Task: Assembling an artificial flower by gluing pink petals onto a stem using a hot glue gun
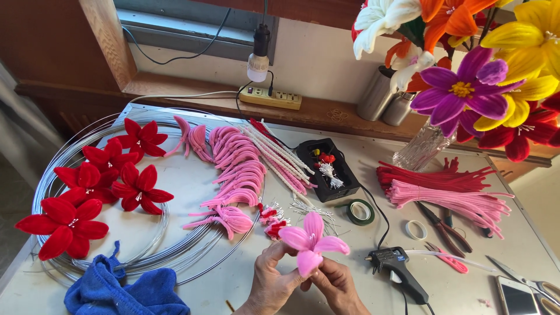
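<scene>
A pink flower (310, 242) made of fuzzy petals with white stamens is held low in the middle of the head view. My left hand (270, 280) pinches it from below left. My right hand (338, 286) grips its lower petals from the right. A black glue gun (399, 269) lies just right of my hands. Loose pink petals (236, 172) lie in rows behind the flower, with small red and white stamen bunches (273, 219) close by.
Several finished red flowers (99, 186) rest on a coil of wire (151, 248) at left, a blue cloth (125, 289) below. A black tray (329, 169), tape rolls (360, 212), red and pink pipe cleaners (443, 189), pliers (443, 227), scissors (525, 280) and a vase of flowers (461, 76) stand right.
</scene>
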